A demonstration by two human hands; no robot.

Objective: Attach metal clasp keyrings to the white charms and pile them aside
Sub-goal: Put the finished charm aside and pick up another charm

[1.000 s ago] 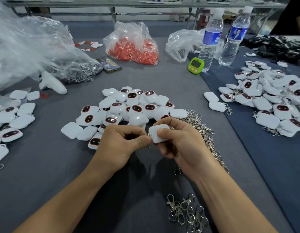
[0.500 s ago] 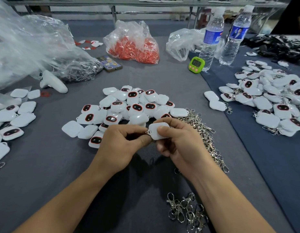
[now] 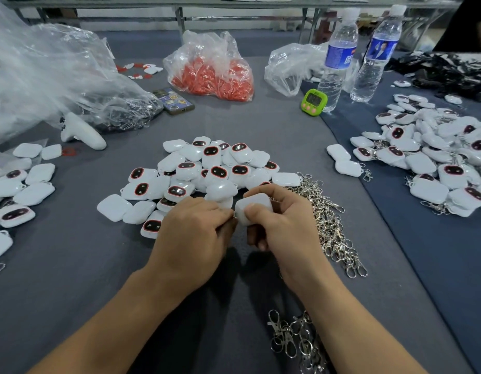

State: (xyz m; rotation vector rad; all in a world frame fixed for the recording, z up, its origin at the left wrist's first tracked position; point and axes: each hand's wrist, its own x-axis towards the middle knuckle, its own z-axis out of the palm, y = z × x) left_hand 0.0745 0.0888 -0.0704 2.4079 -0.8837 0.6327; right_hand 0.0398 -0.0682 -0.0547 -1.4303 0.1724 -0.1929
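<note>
Left of the centre pile (image 3: 207, 171): side scatter of charms (image 3: 20, 190), same as a second ago.
Just in front of the pile: left hand (image 3: 192, 230) has rolled knuckles-up, fingers curled tight against the left corner of the held charm (image 3: 254, 207). Can't tell what they pinch, presumably the keyring.
Right hand (image 3: 283, 229) pinches the charm, thumb on top, fingers curled under. Both hands sit nearer the pile than before.
Read: ring being worked onto the loop, not seated yet.
Right of the pile: loose clasps (image 3: 325, 220). Well right: finished heap (image 3: 436, 163), unchanged.
</note>
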